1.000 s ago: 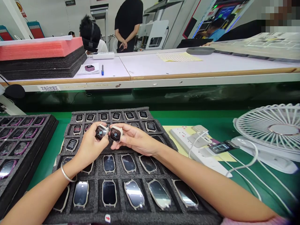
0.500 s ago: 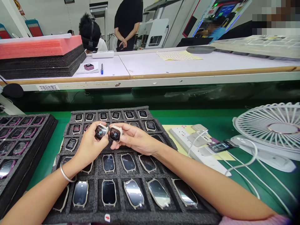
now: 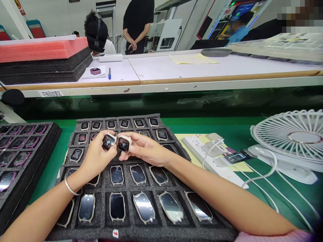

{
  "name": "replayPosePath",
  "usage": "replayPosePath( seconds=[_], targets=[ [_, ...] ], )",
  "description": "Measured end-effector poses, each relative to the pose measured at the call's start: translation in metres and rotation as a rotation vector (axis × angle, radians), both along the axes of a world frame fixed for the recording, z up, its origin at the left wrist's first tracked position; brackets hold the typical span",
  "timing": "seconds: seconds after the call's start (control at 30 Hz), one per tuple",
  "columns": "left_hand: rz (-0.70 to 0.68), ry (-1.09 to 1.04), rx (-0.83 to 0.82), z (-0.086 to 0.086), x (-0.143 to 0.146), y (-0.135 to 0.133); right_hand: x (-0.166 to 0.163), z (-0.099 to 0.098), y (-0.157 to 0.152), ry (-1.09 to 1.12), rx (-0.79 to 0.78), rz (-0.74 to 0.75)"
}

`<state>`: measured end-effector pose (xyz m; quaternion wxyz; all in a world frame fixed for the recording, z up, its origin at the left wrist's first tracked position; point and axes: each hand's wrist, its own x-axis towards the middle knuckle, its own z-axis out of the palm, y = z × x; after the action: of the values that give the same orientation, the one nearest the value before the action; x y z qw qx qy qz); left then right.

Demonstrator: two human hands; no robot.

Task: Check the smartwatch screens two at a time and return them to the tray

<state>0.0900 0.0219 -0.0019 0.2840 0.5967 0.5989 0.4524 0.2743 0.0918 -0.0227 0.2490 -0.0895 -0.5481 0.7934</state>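
Observation:
My left hand [image 3: 97, 157] grips a small white smartwatch body [image 3: 108, 142] with a lit dark screen. My right hand [image 3: 145, 149] pinches a second white watch body [image 3: 124, 144] right beside it, the two almost touching. Both are held a little above a dark grey foam tray [image 3: 126, 232] whose pockets hold several more watch bodies, screens up. A silver bangle sits on my left wrist.
A second foam tray [image 3: 22, 174] of purple-edged watches lies at the left. To the right are a white power strip [image 3: 209, 158] with cables, a watch on a charger [image 3: 236, 157] and a white fan [image 3: 292, 137]. Other people stand and sit behind the far white bench [image 3: 202, 72].

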Motion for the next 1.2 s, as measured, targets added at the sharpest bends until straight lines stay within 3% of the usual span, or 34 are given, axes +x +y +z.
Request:
replayPosePath(
  seconds=[0.63, 0.73, 0.87, 1.0, 1.2],
  targets=[
    [-0.021, -0.045, 0.002, 0.0038, 0.0015, 0.0002, 0.0003, -0.0001, -0.0001, -0.022, 0.004, -0.024],
    [-0.013, -0.159, -0.038, 0.0026, 0.0002, 0.0029, -0.0004, 0.0005, 0.0010, -0.028, -0.095, -0.058],
    [-0.011, -0.465, -0.219, 0.0020, -0.0014, 0.0058, -0.0023, 0.0021, 0.0038, -0.054, -0.232, -0.177],
    [-0.052, -0.694, -0.248, 0.0034, -0.0024, 0.0063, -0.0026, 0.0021, 0.0070, -0.090, -0.245, -0.257],
    [-0.099, -0.773, -0.227, 0.0043, -0.0033, 0.0066, -0.0018, 0.0016, 0.0076, -0.068, -0.216, -0.281]
  ],
)
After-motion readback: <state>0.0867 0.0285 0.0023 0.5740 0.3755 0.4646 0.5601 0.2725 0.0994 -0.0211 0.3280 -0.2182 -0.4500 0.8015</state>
